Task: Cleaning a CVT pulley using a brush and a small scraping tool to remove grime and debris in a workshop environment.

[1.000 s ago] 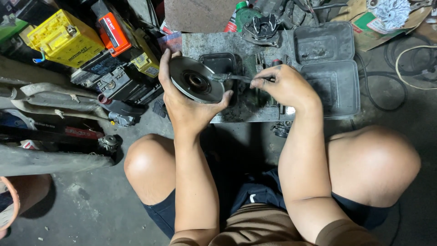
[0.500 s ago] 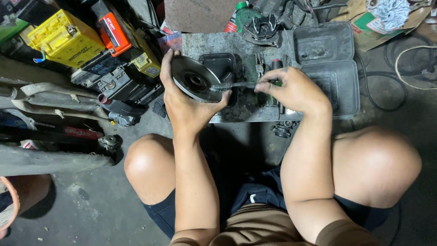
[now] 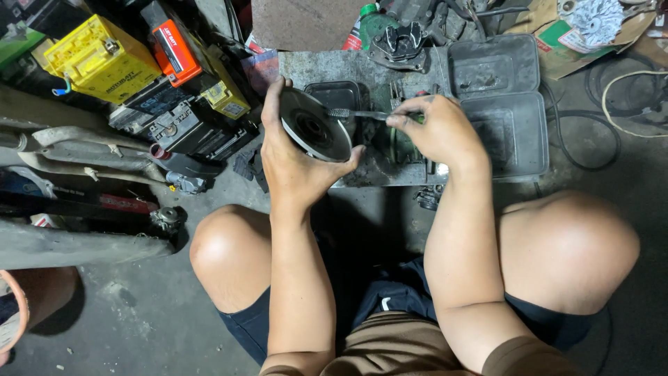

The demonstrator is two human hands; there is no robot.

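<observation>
Disc [image 3: 316,129] sits tilted in the left hand [image 3: 296,163], grip wrapped round its rim, over the bench [image 3: 313,69] edge. Right hand [image 3: 435,129] pinches a brush [image 3: 355,113]; its long axis runs level, bristle end leftward at the disc's upper face. Trays [image 3: 497,66] lie right, batteries [image 3: 97,59] left; nothing blocks.

We see a grey round metal disc [image 3: 316,129], a yellow battery [image 3: 97,59], grey trays [image 3: 504,129] and brown shorts [image 3: 396,345].
</observation>
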